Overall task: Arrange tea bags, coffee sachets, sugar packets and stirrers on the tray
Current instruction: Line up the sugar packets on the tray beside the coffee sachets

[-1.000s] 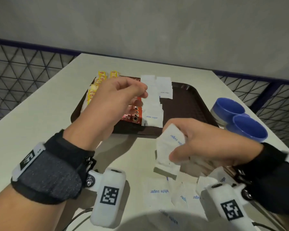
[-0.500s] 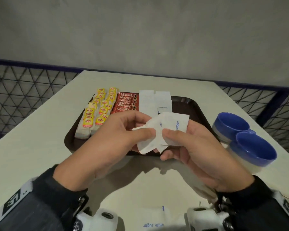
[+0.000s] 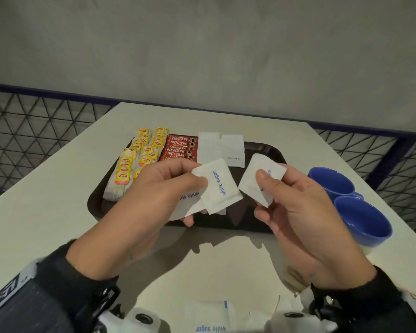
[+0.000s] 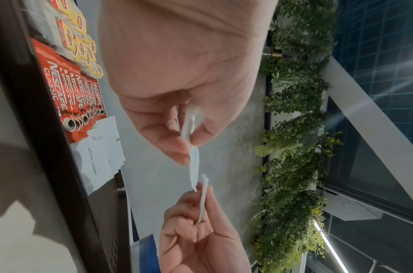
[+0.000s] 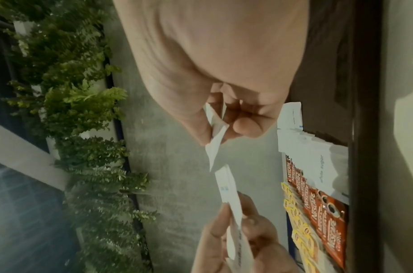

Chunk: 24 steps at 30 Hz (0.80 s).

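pale desk (image 3: 46,200), dark tray (image 3: 262,227) at centre, two blue-lidded jars (image 3: 346,200) at right edge touching each other, loose sugar packets (image 3: 209,316) at near edge

"white sugar" on held sugar packet (image 3: 217,186), "NESCAFE CLASSIC" on red coffee sachets (image 3: 181,147), probably "Lipton" on yellow tea bags (image 3: 139,156)
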Available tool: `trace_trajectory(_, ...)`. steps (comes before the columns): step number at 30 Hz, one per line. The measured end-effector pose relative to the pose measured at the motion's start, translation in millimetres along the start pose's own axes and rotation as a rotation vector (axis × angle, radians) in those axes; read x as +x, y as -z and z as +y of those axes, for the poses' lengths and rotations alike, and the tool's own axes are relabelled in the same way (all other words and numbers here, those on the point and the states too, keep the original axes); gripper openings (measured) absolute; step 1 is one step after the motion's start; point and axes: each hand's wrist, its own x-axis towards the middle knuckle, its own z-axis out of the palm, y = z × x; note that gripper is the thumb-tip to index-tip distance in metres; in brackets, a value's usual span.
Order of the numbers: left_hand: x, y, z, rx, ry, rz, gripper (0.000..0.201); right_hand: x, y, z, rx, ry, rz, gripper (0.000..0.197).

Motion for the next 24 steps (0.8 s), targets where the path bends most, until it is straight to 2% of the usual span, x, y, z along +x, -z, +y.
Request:
trace_trajectory(6,3,3,0,0.042,-0.029,0.035,0.009,1,2,-5,0.057,0.003,0.092,0.051)
trace_trajectory(9,3,2,-1,0.053,-0.033,0.064,0.013,-2,0,-6,0.083,-0.002,0.002,0.047)
trace_trajectory(12,0,-1,-3,0.072,-0.053,0.043,0.013,-4,-3,-4,0.012,-0.009,-0.121,0.042)
trace_trajectory(16,-2,-2,-5,0.039,-0.063,-0.015,0.008,-1,-6,8,-0.156,0.069,-0.07,0.03)
trace_trajectory(19,-3,-2,-4,0.02,-0.064,-0.039,0.007,-1,-7,12,-0.243,0.083,-0.083,0.029)
trace_trajectory(22,-2,-3,-4,0.044,-0.08,-0.017,0.008,-4,-10,9,-0.256,0.084,-0.137,0.031)
trace_trajectory(24,-1,-3,-5,0.103,-0.09,0.029,0.006,-7,-12,7,-0.261,0.162,-0.102,0.025)
